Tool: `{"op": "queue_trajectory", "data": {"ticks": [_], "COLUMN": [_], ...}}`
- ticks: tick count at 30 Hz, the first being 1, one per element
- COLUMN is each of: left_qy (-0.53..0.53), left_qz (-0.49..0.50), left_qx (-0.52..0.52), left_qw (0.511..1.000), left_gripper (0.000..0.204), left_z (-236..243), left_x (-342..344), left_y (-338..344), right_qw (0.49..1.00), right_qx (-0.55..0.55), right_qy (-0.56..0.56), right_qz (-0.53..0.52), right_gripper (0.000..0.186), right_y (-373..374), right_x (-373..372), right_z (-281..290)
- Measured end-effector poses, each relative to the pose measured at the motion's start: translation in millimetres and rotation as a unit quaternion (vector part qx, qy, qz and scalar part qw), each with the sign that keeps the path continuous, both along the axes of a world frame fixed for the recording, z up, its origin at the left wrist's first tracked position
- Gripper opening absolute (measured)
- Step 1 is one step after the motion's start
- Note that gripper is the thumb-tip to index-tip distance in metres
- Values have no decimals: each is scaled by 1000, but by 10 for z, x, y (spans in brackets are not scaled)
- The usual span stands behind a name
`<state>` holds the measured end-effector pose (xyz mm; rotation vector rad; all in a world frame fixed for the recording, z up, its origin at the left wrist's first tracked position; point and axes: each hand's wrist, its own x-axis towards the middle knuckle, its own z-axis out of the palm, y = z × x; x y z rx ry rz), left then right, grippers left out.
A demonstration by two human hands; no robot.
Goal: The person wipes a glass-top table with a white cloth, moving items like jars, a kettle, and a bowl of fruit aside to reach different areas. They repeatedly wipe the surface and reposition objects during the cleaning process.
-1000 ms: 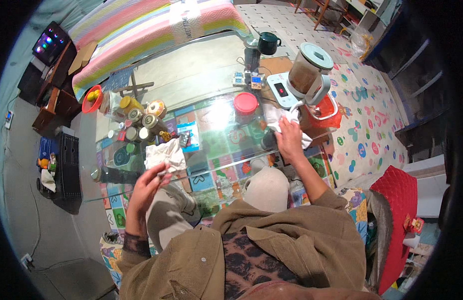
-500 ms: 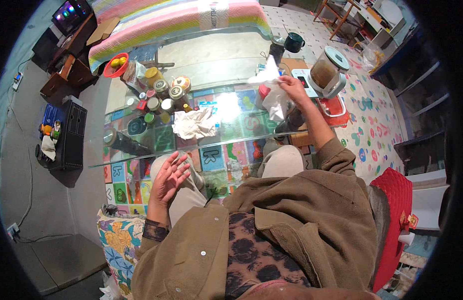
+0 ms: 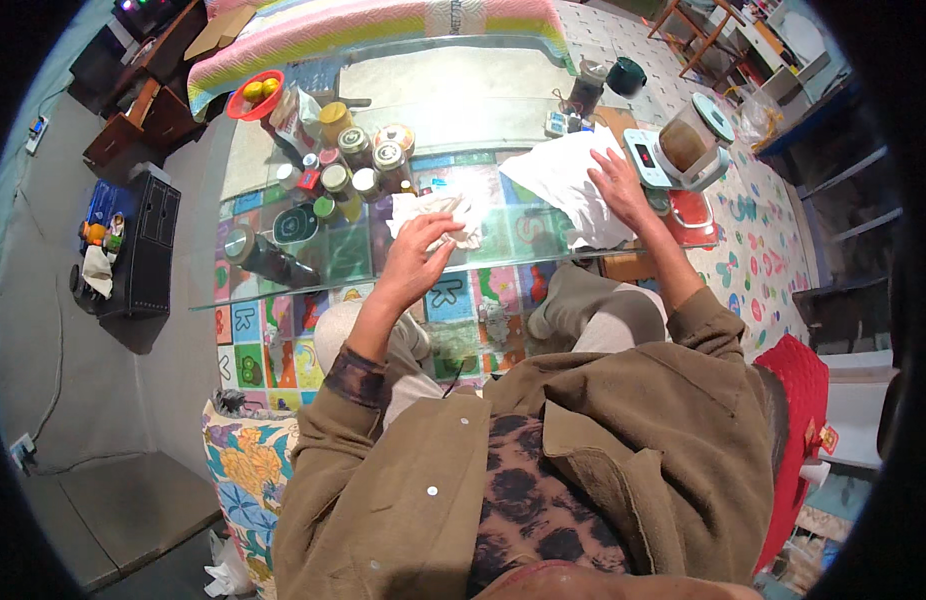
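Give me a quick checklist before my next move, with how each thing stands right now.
1. Right hand at the spread white cloth: ok, at its right side.
2. Left hand gripping the crumpled white cloth: cannot tell; the fingers are at its near side, but the grip is unclear.
3. The two cloths apart: ok, a gap shows between them.
4. Surface under the spread cloth clear: cannot tell, the cloth hides it.
5. Pitcher on its white base: ok, to the right of the spread cloth.
6. Lid on the pitcher: ok.
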<state>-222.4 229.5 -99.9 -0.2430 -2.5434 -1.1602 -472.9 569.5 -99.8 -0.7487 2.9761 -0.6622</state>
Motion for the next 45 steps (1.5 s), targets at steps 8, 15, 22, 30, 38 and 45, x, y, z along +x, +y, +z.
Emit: {"op": "queue_trajectory", "data": {"ticks": [8,15,22,30,38,45], "left_qy": [4,31,2,59,93,106], "left_qz": [81,226,429,333,314,246], "left_qx": [-146,-146,-164,-62,-11,19], "left_qw": [986,963,888,939,945,963], "left_gripper": [33,28,42,27,22,21], "left_z": [-609,-925,-706,-434,-320,-362], "left_x": [-340,-566,-573,-492,-644,-830], "left_y": [-74,-1027,-1622,-1462,-1252,-1065], "right_qw": [982,980,918,977,986,983], "right_qx": [161,24,50,193,52,-18], "right_qy": [47,77,50,87,39,23], "right_qz": [-90,180,390,-20,156,181], "right_gripper": [65,62,65,77,74,49], "right_y": [-542,-1378,-2687,-1249,-1954,-1253], "right_x": [434,1122,1743,-60,1123,1486], "right_z": [-835,-747,-723,-816,-804,-862]}}
